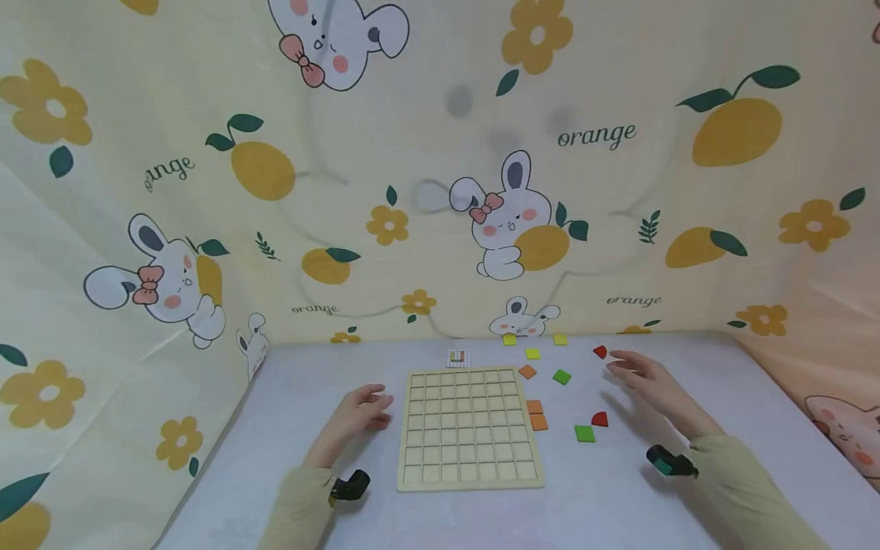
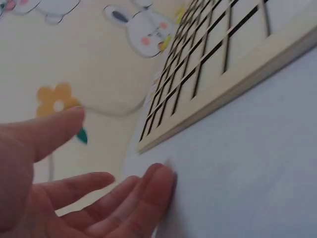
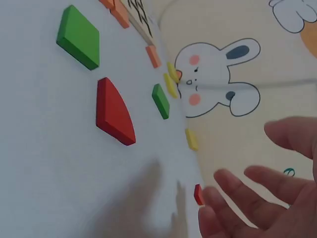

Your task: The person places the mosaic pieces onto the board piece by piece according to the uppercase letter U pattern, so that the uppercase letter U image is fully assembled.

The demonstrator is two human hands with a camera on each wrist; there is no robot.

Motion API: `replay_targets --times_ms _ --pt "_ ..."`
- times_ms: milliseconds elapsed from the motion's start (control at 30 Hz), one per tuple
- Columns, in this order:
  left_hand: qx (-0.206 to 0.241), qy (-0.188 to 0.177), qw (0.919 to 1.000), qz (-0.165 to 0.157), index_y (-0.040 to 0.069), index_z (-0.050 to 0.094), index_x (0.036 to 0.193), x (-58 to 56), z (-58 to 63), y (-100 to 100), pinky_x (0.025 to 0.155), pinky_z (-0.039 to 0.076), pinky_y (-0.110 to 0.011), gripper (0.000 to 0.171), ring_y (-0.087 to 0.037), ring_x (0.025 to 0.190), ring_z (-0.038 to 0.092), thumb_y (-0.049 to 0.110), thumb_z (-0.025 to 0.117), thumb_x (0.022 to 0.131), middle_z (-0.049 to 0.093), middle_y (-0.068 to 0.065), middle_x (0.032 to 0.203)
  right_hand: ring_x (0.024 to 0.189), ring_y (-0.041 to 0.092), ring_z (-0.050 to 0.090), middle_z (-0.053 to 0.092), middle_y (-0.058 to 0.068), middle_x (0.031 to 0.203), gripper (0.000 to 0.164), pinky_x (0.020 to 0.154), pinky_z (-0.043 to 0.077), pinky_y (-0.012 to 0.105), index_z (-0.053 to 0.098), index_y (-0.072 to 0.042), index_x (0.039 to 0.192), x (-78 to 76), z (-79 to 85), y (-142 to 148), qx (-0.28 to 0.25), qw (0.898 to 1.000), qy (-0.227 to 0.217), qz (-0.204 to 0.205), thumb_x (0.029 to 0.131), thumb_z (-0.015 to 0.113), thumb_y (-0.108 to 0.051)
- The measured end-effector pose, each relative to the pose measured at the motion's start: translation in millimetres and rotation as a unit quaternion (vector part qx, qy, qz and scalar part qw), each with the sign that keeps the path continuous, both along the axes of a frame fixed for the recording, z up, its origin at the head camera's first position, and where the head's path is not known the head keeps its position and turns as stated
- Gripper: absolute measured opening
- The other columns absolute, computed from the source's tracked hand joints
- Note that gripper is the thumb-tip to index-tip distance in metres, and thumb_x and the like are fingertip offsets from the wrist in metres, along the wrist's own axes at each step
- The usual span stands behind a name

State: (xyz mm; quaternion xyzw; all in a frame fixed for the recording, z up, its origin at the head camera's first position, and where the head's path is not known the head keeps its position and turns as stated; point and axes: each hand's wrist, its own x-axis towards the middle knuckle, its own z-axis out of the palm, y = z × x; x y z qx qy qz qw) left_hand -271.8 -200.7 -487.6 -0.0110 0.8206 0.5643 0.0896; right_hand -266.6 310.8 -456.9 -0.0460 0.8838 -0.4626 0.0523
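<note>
A square wooden grid board [image 1: 470, 429] lies on the white table between the two hands. Just off its left edge is my left hand [image 1: 359, 411], fingers loosely bent and holding nothing; the left wrist view shows the board's frame [image 2: 223, 91] beyond the fingertips. At the right, my right hand [image 1: 646, 380] hovers beside a red quarter-round piece [image 1: 600, 352], its fingers apart with nothing between them. A second red quarter-round piece [image 3: 114, 113] lies nearer, next to a green square [image 3: 79, 37].
Orange squares [image 1: 538, 422] sit along the board's right edge, with an orange piece [image 1: 527, 371] and a green square [image 1: 562, 376] farther back. Several yellow squares [image 1: 532, 354] lie near the printed curtain [image 1: 426, 153]. A small pattern card [image 1: 458, 358] is behind the board.
</note>
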Motion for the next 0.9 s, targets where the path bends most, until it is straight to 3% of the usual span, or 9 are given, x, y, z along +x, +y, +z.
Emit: replay_targets --times_ms 133,333,533,767,900 --pt "-0.022 0.002 0.9996 -0.018 -0.007 0.048 0.131 5.3 -1.7 13 0.067 0.059 -0.033 0.055 -0.02 0.076 0.066 0.022 0.069 0.09 0.061 -0.015 0.103 0.122 0.043 0.041 0.041 0.027 0.139 0.067 0.095 0.045 0.055 0.03 0.001 0.146 -6.2 -1.0 -3 -0.006 1.0 -0.005 0.014 0.099 0.049 -0.042" --pt "-0.017 0.008 0.9994 -0.029 -0.01 0.051 0.128 6.8 -6.2 21 0.067 0.059 -0.031 0.056 -0.019 0.078 0.065 0.014 0.075 0.083 0.062 -0.013 0.101 0.123 0.041 0.043 0.042 0.025 0.14 0.063 0.099 0.042 0.056 0.034 -0.002 0.145 -20.6 -0.8 -10 -0.024 0.999 -0.005 0.023 0.099 0.051 -0.04" --pt "-0.076 0.049 0.9955 -0.028 -0.009 0.057 0.122 6.2 -9.8 26 0.063 0.057 -0.027 0.06 -0.015 0.074 0.06 0.008 0.083 0.071 0.063 -0.011 0.102 0.121 0.039 0.046 0.047 0.023 0.135 0.059 0.1 0.041 0.056 0.036 -0.003 0.144 -35.2 -3.2 -23 -0.039 0.999 0.012 0.036 0.098 0.053 -0.037" --pt "-0.111 0.088 0.9891 -0.04 -0.007 0.062 0.117 2.0 -12.7 29 0.058 0.055 -0.024 0.051 -0.012 0.067 0.058 0.004 0.083 0.071 0.063 -0.009 0.098 0.119 0.039 0.049 0.053 0.022 0.13 0.054 0.097 0.044 0.053 0.042 -0.004 0.141 -49.9 -6.4 -42 -0.021 0.998 0.034 0.051 0.096 0.059 -0.029" --pt "-0.1 0.085 0.9907 -0.035 -0.006 0.063 0.116 0.0 -12.1 31 0.058 0.056 -0.024 0.05 -0.012 0.066 0.06 0.003 0.082 0.071 0.063 -0.01 0.097 0.118 0.037 0.049 0.053 0.022 0.13 0.051 0.097 0.044 0.052 0.044 -0.003 0.139 -60.1 -11.0 -51 -0.01 0.998 0.038 0.056 0.095 0.061 -0.021"
